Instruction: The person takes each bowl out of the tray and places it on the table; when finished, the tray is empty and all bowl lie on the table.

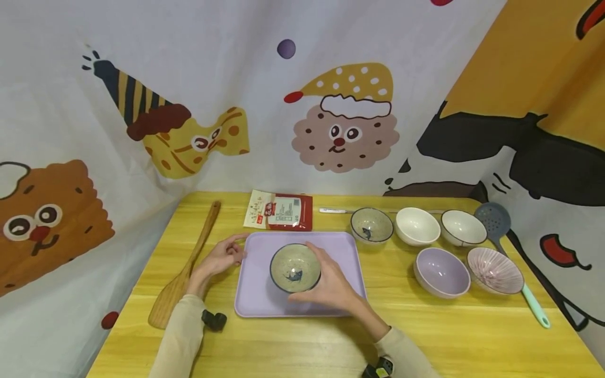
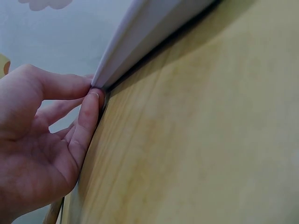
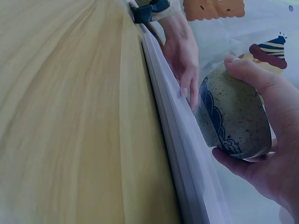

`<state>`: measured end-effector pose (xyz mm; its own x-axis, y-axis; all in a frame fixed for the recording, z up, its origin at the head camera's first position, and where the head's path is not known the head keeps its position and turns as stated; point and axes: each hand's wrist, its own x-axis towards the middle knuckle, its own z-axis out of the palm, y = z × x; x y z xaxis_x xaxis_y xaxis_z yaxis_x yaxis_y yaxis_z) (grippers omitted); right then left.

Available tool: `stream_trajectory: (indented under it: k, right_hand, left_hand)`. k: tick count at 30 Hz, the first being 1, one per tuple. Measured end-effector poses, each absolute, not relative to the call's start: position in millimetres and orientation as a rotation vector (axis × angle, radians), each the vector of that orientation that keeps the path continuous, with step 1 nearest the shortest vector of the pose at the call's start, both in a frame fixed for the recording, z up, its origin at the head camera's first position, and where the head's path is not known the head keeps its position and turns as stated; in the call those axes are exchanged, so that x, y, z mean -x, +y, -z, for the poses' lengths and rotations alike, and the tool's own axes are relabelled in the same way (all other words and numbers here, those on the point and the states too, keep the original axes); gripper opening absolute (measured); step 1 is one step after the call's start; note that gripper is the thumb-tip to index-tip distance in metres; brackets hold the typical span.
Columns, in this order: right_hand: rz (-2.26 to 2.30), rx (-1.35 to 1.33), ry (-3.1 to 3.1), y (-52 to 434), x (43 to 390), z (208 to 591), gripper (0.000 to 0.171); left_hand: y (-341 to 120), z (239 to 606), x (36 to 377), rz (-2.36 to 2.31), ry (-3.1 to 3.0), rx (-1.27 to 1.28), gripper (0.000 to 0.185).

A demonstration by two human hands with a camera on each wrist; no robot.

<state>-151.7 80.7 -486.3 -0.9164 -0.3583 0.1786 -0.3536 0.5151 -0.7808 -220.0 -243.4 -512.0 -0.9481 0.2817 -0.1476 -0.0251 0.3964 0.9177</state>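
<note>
Right hand (image 1: pixel 331 286): curled round the speckled bowl (image 1: pixel 295 268); thumb on the far rim, fingers under the near side; seen in the wrist view cupping the outer wall.
Bowl: on the lilac tray (image 1: pixel 255 304), about its middle; upright, fish mark inside; whether resting or just off the tray, cannot tell.
Left hand (image 1: pixel 219 260): at the tray's left edge; thumb and fingertip (image 2: pixel 91 100) pinching the rim.
Tray: flat on the yellow table (image 1: pixel 425 336), between both hands.
Left of left hand: wooden spatula (image 1: pixel 181 278).
Beyond the hands: red-and-white packet (image 1: pixel 279 211); white pen (image 1: pixel 333 210).
Right of right hand: five more bowls (image 1: pixel 418 226); slotted spoon (image 1: pixel 493 220).
Step, as judged: bowl being set on the tray while the other hand steadies it.
Next move, as judged: calls for loosening the fingers without tipping the bowl; then a reach rightward to the nearest bowl.
</note>
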Motion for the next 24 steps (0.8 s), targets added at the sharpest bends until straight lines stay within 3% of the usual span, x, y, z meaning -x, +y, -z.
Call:
stream_trajectory:
  k: [24]
  right_hand:
    - [1.542,0.514,2.827,133.0,141.7,492.7,0.126]
  left_hand:
    - [-243.6,514.6,217.9,-1.579,2.385,-0.214,0.058]
